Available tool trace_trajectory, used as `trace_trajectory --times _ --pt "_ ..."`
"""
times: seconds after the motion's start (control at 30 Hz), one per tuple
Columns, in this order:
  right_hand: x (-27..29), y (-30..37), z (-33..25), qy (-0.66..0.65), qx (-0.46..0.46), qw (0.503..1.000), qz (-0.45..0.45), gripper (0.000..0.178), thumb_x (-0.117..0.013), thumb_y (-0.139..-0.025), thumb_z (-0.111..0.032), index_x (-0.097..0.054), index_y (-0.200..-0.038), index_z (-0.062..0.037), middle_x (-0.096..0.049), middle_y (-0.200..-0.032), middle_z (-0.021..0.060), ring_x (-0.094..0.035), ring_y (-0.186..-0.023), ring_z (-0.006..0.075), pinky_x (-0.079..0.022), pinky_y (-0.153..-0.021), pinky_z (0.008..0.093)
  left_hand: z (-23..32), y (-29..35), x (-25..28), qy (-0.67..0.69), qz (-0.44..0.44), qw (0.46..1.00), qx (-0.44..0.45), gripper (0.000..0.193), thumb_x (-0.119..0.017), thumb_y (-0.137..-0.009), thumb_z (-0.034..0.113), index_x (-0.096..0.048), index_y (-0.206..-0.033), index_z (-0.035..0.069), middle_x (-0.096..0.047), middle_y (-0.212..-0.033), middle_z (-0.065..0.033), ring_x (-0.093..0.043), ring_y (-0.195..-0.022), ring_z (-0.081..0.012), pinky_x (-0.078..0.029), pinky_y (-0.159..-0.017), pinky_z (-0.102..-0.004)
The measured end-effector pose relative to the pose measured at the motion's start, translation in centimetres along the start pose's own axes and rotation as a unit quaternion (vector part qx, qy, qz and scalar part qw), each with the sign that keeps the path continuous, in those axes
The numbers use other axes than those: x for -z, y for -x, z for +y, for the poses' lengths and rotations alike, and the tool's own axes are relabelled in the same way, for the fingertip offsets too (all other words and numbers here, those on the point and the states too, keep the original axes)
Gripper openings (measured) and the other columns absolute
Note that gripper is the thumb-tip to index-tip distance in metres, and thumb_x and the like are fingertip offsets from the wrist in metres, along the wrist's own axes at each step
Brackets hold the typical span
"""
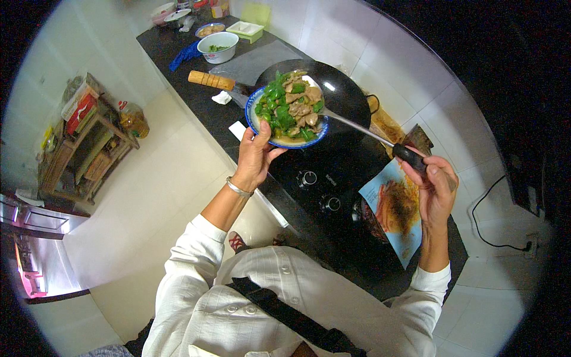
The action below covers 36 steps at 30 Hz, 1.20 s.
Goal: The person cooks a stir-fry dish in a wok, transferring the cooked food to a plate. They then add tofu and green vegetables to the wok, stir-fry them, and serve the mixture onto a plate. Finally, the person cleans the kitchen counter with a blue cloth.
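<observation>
My left hand grips the near rim of a blue-rimmed plate, thumb on top and fingers beneath. Green pepper pieces and slices of cooked meat are heaped on it. My right hand is closed around the black handle of a long metal cooking utensil. Its far end touches the right side of the food, and I cannot make out the shape of its head. Behind the plate sits a dark wok with a wooden handle pointing left. The plate is held over the wok's near edge.
A black stove with two knobs lies below the plate. On its right is a stained blue sheet. Farther back on the counter stand a white bowl with greens, a green-and-white tray and a blue cloth. A wooden shelf is at left.
</observation>
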State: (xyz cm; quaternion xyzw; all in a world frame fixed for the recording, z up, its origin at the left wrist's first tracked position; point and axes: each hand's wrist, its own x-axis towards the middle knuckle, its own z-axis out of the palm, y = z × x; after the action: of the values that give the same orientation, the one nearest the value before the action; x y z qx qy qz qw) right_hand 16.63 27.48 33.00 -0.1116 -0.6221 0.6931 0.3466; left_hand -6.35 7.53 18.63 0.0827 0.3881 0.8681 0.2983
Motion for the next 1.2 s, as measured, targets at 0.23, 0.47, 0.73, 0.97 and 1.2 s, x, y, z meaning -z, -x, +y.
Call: trace_trajectory --times 0.23,0.47,0.73,0.97,1.2 --pt "-0.8 0.8 -0.1 0.116 0.091 0.981 -0.127 0.014 -0.051 -0.083 -0.004 -0.057 -0.084 0.0085 -0.055 -0.099 0.0277 -0.047 -0.108 0.043 -0.047 -0.081 0.0539 0.0 -0.4 -0.1 0.029 -0.005 1.0 -0.002 0.05 -0.063 -0.079 0.037 -0.04 -0.11 0.005 -0.055 -0.104 -0.0119 -0.061 -0.087 -0.0215 -0.057 -0.062 -0.0293" --pt "-0.6 0.2 0.4 0.126 0.144 0.971 -0.145 0.012 -0.05 -0.083 -0.001 -0.057 -0.084 0.0094 -0.055 -0.102 0.0299 -0.047 -0.108 0.0431 -0.047 -0.081 0.0533 0.1 -0.4 -0.3 0.011 0.002 1.0 -0.016 0.05 -0.064 -0.078 0.037 -0.039 -0.11 0.006 -0.056 -0.103 -0.0115 -0.061 -0.088 -0.0205 -0.057 -0.062 -0.0291" --pt "0.4 -0.1 0.9 0.269 0.231 0.923 -0.151 0.013 -0.049 -0.084 -0.001 -0.056 -0.085 0.0086 -0.053 -0.104 0.0305 -0.048 -0.108 0.0423 -0.048 -0.08 0.0516 -0.1 -0.5 0.2 -0.001 0.005 1.0 -0.027 0.042 -0.054 -0.085 0.035 -0.043 -0.115 0.007 -0.055 -0.109 -0.0093 -0.061 -0.09 -0.0202 -0.057 -0.063 -0.0272" --pt "1.7 -3.5 1.2 0.025 0.059 0.994 0.094 0.019 -0.05 -0.085 -0.007 -0.057 -0.089 0.0102 -0.057 -0.091 0.0149 -0.063 -0.082 0.0269 -0.053 -0.073 0.0297 -0.6 -0.3 0.5 0.036 -0.027 0.998 -0.047 0.044 -0.053 -0.085 0.035 -0.042 -0.117 0.007 -0.053 -0.113 -0.0096 -0.059 -0.095 -0.02 -0.056 -0.071 -0.0289" --pt "5.0 -12.3 1.8 0.147 -0.106 0.983 0.039 0.022 -0.051 -0.081 -0.009 -0.056 -0.09 0.0105 -0.06 -0.09 0.0167 -0.064 -0.069 0.0313 -0.055 -0.062 0.0275 -0.1 0.1 0.4 0.049 -0.011 0.998 -0.049 0.04 -0.053 -0.087 0.027 -0.038 -0.118 0.007 -0.051 -0.114 -0.0087 -0.059 -0.091 -0.0181 -0.057 -0.066 -0.0265"
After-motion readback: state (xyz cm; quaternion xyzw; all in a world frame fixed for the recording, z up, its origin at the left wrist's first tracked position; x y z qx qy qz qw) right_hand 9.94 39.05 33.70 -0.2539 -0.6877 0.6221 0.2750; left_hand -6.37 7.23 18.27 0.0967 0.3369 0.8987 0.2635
